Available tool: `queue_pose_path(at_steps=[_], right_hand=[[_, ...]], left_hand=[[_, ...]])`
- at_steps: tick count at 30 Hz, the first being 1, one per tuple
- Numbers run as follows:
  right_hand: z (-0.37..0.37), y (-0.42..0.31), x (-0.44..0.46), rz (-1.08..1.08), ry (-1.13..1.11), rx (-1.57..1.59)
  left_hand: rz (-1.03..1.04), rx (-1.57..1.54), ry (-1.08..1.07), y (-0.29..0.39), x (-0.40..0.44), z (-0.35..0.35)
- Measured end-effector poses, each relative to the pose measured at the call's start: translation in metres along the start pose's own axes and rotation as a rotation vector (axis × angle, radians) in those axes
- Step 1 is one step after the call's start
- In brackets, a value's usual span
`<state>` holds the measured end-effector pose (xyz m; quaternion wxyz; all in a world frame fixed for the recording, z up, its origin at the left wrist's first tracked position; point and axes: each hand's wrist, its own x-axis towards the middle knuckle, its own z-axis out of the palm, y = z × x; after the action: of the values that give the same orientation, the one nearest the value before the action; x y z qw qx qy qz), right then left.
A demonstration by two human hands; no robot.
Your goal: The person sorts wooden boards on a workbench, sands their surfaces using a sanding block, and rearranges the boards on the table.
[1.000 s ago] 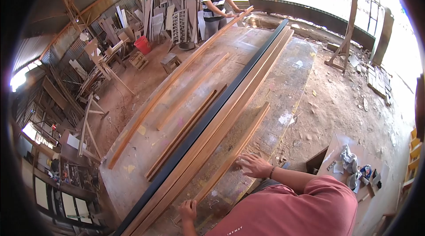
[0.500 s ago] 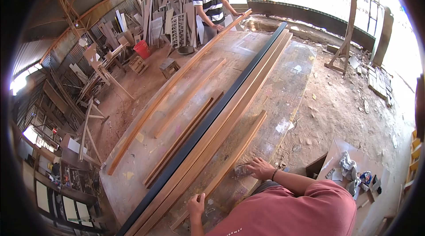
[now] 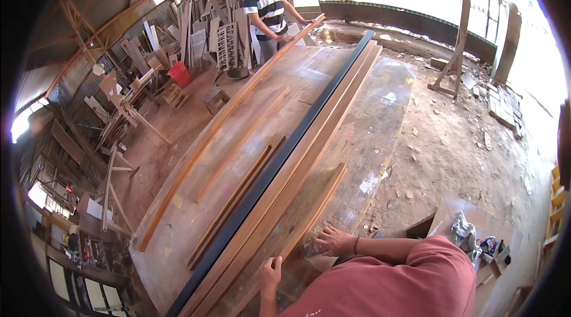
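My left hand (image 3: 270,273) is at the near part of a short wooden strip (image 3: 315,207), with its thumb and fingers closed on the strip's edge. My right hand (image 3: 336,241) is empty and lies low over the tabletop to the right of that strip, fingers spread. Left of the strip, two long brown planks (image 3: 315,159) lie side by side, along with a long dark bar (image 3: 285,156). All of them run diagonally across the worn wooden table (image 3: 372,129).
Across the table a co-worker (image 3: 267,10) in a striped shirt has both hands at a long wooden strip (image 3: 232,111). Thinner strips (image 3: 238,198) lie between. A red bucket (image 3: 179,73), stool (image 3: 215,101) and stacked boards stand beyond. Cloths (image 3: 467,230) lie on a board at right.
The whole view has shifted, so the table and pieces appear further left and lower. My right hand has moved slightly left; my left hand stays at the short strip.
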<state>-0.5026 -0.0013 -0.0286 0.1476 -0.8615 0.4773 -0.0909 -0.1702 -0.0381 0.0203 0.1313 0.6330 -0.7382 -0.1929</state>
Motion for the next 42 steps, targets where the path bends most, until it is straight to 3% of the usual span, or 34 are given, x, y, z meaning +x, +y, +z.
queue_pose_path(at_steps=[3,5,8,12,16,18,20,28,30,32,34,36,38,42], right_hand=[[0.005,0.003,0.000,-0.031,0.007,0.103],[0.001,0.002,-0.002,-0.124,0.127,0.289],[-0.028,-0.018,0.008,0.048,0.126,0.323],[-0.034,-0.037,0.026,0.024,0.223,0.140],[-0.050,-0.048,0.039,0.069,0.318,0.217],[-0.067,-0.047,0.049,0.197,0.327,0.139],[-0.057,-0.049,0.068,0.201,0.329,0.111],[-0.003,-0.079,0.079,0.096,0.258,0.093],[-0.007,-0.070,0.080,0.047,0.285,0.037],[-0.034,-0.037,0.077,0.191,0.176,0.103],[-0.056,0.030,0.068,0.346,0.214,0.017],[-0.102,0.094,0.058,0.632,0.254,0.043],[-0.102,0.166,0.043,0.682,0.471,-0.144],[-0.105,0.154,0.047,0.719,0.496,-0.050]], left_hand=[[0.009,-0.063,-0.021,0.003,0.004,0.006],[0.024,-0.024,-0.014,-0.005,0.005,0.013],[0.121,0.050,0.100,-0.007,0.002,0.021],[0.132,0.095,0.190,-0.014,0.012,0.032],[0.045,0.064,0.034,-0.001,0.008,0.015],[0.029,0.059,-0.017,0.008,-0.005,0.012],[0.088,0.205,0.118,0.011,-0.016,0.023],[0.124,0.151,0.158,-0.001,-0.011,0.034],[0.094,0.166,0.146,0.001,-0.011,0.034],[0.131,0.161,0.200,0.000,-0.010,0.036],[0.122,0.172,0.179,-0.001,-0.009,0.036],[0.115,0.184,0.155,0.003,-0.010,0.035],[0.110,0.191,0.162,0.007,-0.013,0.028],[0.125,0.228,0.192,0.012,-0.012,0.028]])
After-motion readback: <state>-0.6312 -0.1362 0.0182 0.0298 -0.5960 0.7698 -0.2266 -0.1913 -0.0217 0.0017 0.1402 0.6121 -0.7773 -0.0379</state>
